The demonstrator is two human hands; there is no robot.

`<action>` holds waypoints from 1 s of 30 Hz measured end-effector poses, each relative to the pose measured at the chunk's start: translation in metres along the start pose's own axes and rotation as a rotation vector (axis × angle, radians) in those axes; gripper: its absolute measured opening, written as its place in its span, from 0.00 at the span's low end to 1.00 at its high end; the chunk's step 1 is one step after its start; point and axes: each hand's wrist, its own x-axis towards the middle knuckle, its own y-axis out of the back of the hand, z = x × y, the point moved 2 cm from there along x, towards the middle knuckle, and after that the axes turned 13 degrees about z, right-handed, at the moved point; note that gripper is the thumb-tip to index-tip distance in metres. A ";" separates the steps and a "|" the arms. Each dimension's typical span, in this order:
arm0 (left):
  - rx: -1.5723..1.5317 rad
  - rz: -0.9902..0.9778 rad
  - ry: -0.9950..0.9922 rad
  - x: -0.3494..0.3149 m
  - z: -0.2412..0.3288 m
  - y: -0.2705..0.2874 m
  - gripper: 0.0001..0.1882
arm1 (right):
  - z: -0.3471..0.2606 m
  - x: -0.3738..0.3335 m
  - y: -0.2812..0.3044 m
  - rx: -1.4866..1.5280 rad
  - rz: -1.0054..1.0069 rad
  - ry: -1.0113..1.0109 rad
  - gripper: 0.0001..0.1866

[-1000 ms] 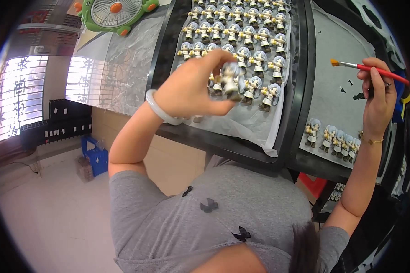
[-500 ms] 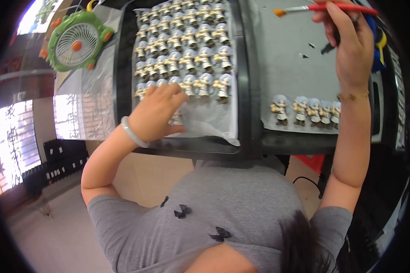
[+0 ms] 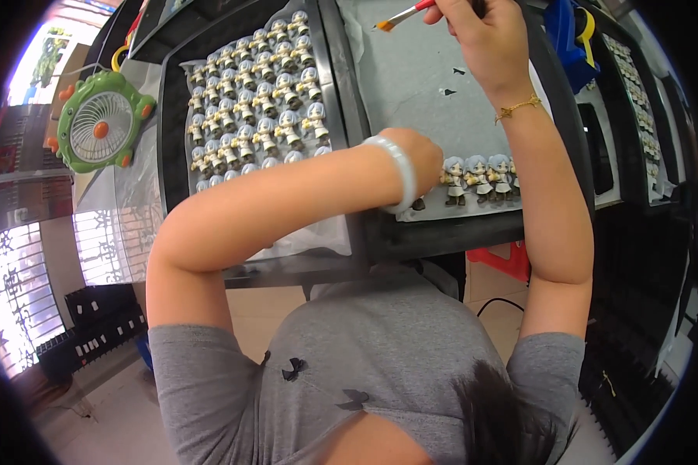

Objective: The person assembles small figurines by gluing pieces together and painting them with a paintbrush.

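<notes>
Small figurines stand in a short row right of centre, where the left hand seems to set one down, its grip hidden. The right hand, top centre, pinches a paintbrush. Many more figurines fill the tray at upper left, so most work looks undone.

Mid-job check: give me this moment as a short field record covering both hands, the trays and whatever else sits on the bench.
left hand: reaches across to the short row of small grey-haired figurines; contact hidden
right hand: holds a red-handled paintbrush with an orange tip
right tray: black tray lined with grey paper, with that row at its near edge
left tray: black tray packed with rows of similar figurines
beside: green round desk fan
</notes>
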 end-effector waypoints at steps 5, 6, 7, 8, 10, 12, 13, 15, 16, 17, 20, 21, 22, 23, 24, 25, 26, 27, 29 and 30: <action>-0.844 0.497 0.054 -0.086 -0.033 0.044 0.19 | -0.007 -0.003 0.002 0.027 0.003 -0.017 0.07; -1.191 0.504 0.114 -0.103 -0.042 0.033 0.21 | -0.007 -0.006 -0.002 0.034 -0.009 -0.020 0.07; -1.477 0.580 0.116 -0.115 -0.047 0.025 0.23 | -0.006 -0.007 -0.003 0.060 -0.012 -0.020 0.07; -1.639 0.596 0.160 -0.125 -0.051 0.019 0.26 | -0.004 -0.009 -0.002 -0.007 -0.066 -0.001 0.08; -1.912 0.599 0.228 -0.144 -0.056 0.008 0.33 | -0.002 -0.013 -0.002 -0.068 -0.128 0.010 0.09; -1.958 0.621 0.101 -0.156 -0.061 0.001 0.37 | -0.006 -0.016 -0.006 -0.082 -0.152 -0.026 0.09; -1.851 0.652 0.060 -0.160 -0.060 0.000 0.37 | -0.008 -0.018 -0.006 -0.098 -0.147 -0.042 0.10; -1.880 0.720 0.069 -0.164 -0.056 -0.006 0.41 | -0.007 -0.022 -0.010 -0.078 -0.205 -0.004 0.10; -1.839 0.765 0.040 -0.165 -0.056 -0.009 0.40 | -0.007 -0.023 -0.013 -0.072 -0.224 -0.003 0.10; -1.797 0.808 0.011 -0.167 -0.057 -0.012 0.39 | -0.006 -0.024 -0.016 -0.077 -0.212 -0.028 0.10; -1.685 0.892 -0.042 -0.172 -0.060 -0.015 0.43 | -0.005 -0.028 -0.019 -0.085 -0.211 -0.085 0.10; -1.688 0.897 -0.081 -0.173 -0.060 -0.013 0.44 | -0.006 -0.029 -0.020 -0.082 -0.200 -0.114 0.10; -1.684 0.869 -0.059 -0.174 -0.060 -0.012 0.46 | -0.008 -0.030 -0.021 -0.102 -0.198 -0.121 0.10; -1.692 0.879 -0.057 -0.173 -0.061 -0.015 0.46 | -0.007 -0.032 -0.023 -0.106 -0.210 -0.123 0.10; -1.673 0.923 -0.118 -0.172 -0.061 -0.018 0.46 | -0.007 -0.033 -0.023 -0.113 -0.219 -0.129 0.10; -1.651 0.966 -0.179 -0.171 -0.061 -0.020 0.46 | -0.006 -0.033 -0.023 -0.119 -0.227 -0.134 0.10; -1.511 0.982 -0.181 -0.172 -0.064 -0.020 0.44 | -0.007 -0.034 -0.023 -0.123 -0.238 -0.135 0.10; -1.515 0.988 -0.181 -0.174 -0.066 -0.021 0.44 | -0.009 -0.034 -0.023 -0.142 -0.237 -0.102 0.10; -1.446 0.975 -0.137 -0.174 -0.067 -0.021 0.41 | -0.011 -0.034 -0.022 -0.163 -0.240 -0.068 0.09; -1.448 0.978 -0.135 -0.174 -0.066 -0.021 0.41 | -0.013 -0.034 -0.021 -0.153 -0.238 -0.071 0.09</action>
